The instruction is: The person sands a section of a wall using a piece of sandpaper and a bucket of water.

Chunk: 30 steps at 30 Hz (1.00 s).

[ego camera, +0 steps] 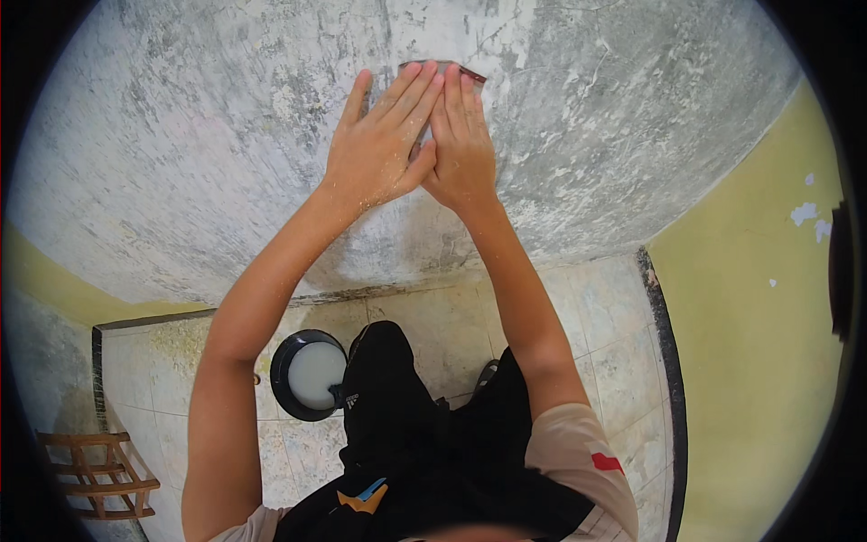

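Note:
Both my hands lie flat on a patchy grey and white wall (596,156), fingers pointing up and thumbs near each other. Beneath the fingers is a thin sheet, apparently sandpaper (475,74), whose reddish-brown edge shows above the fingertips. My left hand (383,139) presses its left part, with the little finger spread off to the side. My right hand (466,146) presses the right part, fingers close together. Pale specks of dust cling to the left hand and wrist. Most of the sheet is hidden under the hands.
A black bucket (278,379) of cloudy whitish liquid (316,372) stands on the tiled floor (609,366) beside my left knee. A wooden rack-like piece (101,484) is at lower left. A yellow-green wall (738,352) with peeled spots rises at right, with a dark object (840,271) at its edge.

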Tool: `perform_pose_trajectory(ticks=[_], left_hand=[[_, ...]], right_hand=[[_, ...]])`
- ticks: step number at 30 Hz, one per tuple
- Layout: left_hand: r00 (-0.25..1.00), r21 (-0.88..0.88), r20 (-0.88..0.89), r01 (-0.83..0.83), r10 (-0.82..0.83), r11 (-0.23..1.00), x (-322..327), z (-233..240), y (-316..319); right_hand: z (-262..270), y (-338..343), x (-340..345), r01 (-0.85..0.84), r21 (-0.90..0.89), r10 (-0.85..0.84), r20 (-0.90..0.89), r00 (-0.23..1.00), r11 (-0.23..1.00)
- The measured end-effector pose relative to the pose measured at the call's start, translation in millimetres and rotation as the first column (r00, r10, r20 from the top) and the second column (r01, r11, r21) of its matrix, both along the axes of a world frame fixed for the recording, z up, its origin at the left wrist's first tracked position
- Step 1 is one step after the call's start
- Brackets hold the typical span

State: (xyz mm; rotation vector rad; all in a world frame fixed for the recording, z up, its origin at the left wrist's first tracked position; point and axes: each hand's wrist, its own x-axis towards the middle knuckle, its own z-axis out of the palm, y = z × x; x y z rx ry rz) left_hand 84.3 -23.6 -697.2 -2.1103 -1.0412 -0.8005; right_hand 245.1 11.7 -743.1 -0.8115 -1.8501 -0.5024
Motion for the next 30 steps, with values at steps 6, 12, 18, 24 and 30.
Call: perform_pose_trajectory(ticks=[6, 12, 18, 24, 30], left_hand=[[0.996, 0.083, 0.089, 0.0, -0.007, 0.997, 11.7, 29.6, 7.9], [0.987, 0.138, 0.141, 0.054, -0.073, 0.989, 19.2, 42.4, 13.3], [0.972, 0.014, 0.218, 0.086, -0.087, 0.996, 27.0, 10.0, 3.4], [0.984, 0.043, 0.176, 0.022, -0.029, 0.999, 31.7, 33.4, 11.9], [0.979, 0.107, 0.193, 0.046, -0.066, 0.993, 35.6, 46.9, 19.4]], right_hand=[[30.2, 10.8, -14.8, 0.082, 0.007, -0.082, -0.048, 0.996, 0.997], [46.4, 12.3, -10.4, 0.04, 0.049, -0.038, -0.054, 0.998, 0.998], [40.4, 12.5, -6.0, -0.011, 0.029, 0.013, -0.056, 0.998, 1.0], [37.5, 15.1, 3.7, -0.062, 0.01, 0.062, -0.073, 0.995, 0.998], [59.8, 16.3, 6.2, -0.019, 0.024, 0.021, -0.087, 0.996, 1.0]])
